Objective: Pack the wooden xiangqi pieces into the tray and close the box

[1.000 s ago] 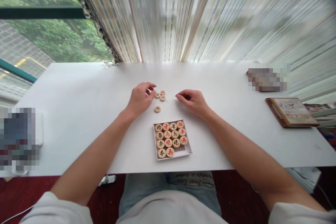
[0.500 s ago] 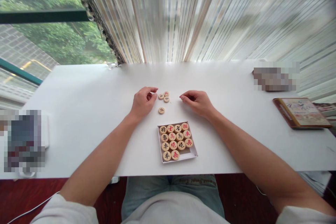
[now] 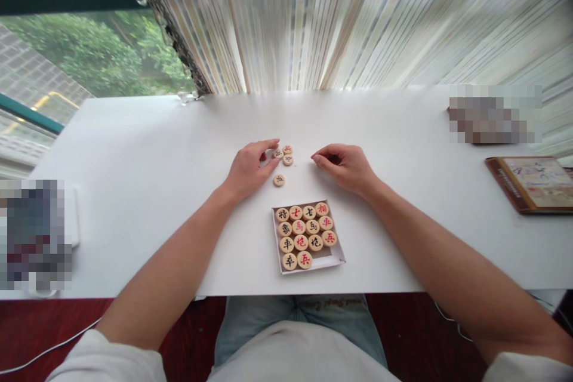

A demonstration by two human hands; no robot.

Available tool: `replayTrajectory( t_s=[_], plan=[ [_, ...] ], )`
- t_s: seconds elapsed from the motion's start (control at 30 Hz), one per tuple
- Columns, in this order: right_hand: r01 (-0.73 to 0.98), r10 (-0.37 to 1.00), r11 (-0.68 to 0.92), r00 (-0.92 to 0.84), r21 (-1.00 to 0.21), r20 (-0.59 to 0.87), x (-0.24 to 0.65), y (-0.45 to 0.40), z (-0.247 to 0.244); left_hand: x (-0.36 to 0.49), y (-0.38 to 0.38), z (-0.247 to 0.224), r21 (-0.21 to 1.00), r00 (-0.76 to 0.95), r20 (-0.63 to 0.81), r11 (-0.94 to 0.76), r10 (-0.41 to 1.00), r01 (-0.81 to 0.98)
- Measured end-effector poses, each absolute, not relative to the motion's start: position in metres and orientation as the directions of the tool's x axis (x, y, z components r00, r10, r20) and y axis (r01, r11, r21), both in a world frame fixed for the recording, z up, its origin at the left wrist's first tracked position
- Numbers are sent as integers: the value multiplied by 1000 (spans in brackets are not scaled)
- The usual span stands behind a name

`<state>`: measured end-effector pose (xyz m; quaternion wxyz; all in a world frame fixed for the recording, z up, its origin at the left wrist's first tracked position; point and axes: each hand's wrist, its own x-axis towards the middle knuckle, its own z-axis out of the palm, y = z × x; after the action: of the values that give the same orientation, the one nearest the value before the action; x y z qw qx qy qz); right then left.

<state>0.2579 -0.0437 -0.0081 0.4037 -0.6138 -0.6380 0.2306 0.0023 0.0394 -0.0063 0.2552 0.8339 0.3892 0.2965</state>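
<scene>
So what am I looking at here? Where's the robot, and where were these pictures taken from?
There is no robot: these are a person's bare hands, and every picture comes from one camera worn on that person's head, looking forward and down.

On the white table sits a shallow, open white box with fourteen round wooden discs in it, marked in red or black characters. Beyond it lie a single black-marked disc and a cluster of three discs.

The left hand has its thumb and forefinger apart beside the cluster; I can't tell whether they touch it. The right hand is off to the cluster's other side, with nothing visible in its fingers.
</scene>
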Motion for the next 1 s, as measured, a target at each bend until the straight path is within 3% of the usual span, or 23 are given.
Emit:
replayTrajectory(
  t_s=[0.73, 1.0],
  plan=[
    [624, 958, 214, 17, -752, 286, 257, -47, -8, 1, 42, -10, 692, 539, 322, -582, 778, 426],
    [635, 950, 243, -4, -733, 312, 256, -46, -7, 0, 37, -4, 632, 558, 360, -636, 747, 443]
  ],
)
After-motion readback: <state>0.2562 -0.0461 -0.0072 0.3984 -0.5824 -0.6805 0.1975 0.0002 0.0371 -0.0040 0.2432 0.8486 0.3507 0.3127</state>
